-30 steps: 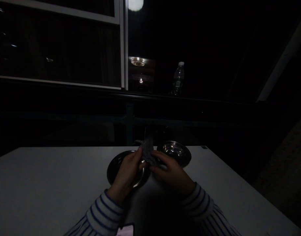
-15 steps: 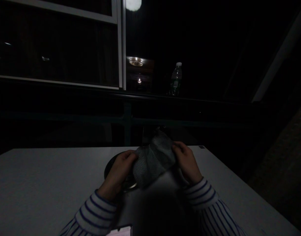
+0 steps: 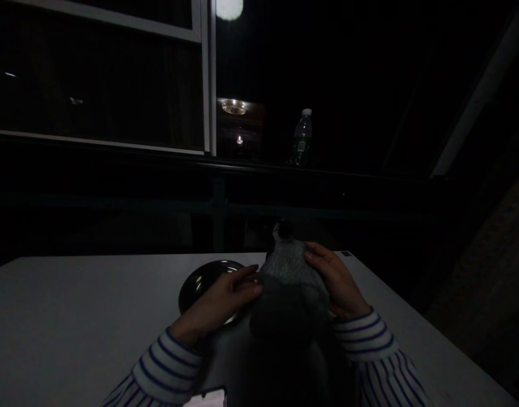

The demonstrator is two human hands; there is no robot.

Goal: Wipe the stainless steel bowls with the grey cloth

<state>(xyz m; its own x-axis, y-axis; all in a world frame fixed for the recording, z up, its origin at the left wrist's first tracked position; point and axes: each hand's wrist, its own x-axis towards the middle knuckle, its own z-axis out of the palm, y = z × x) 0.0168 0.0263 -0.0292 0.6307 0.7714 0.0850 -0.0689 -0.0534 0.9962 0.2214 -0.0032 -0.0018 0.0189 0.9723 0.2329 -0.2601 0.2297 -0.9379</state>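
A dark grey cloth (image 3: pixel 291 288) with a patterned edge hangs over the white table. My right hand (image 3: pixel 337 280) grips its right side, thumb in front and the other fingers partly hidden. At the left edge of the cloth is my left hand (image 3: pixel 225 297), fingers stretched out and thumb apart from them. Its fingertips are at or just touching the fabric; the dimness hides which. Beneath and behind that hand, a shiny metal bowl (image 3: pixel 195 285) rests on the table.
The white table (image 3: pixel 94 316) extends to both sides. A lit phone (image 3: pixel 206 399) lies at its near edge. Beyond the table, a plastic bottle (image 3: pixel 302 138) with a green label stands on a dark ledge by the window frame (image 3: pixel 208 79). The surroundings are very dark.
The cloth went from bunched between both hands to spread out, then shifted right and nearer. My left hand's fingers have loosened from its edge. The second metal bowl has become hidden behind the cloth.
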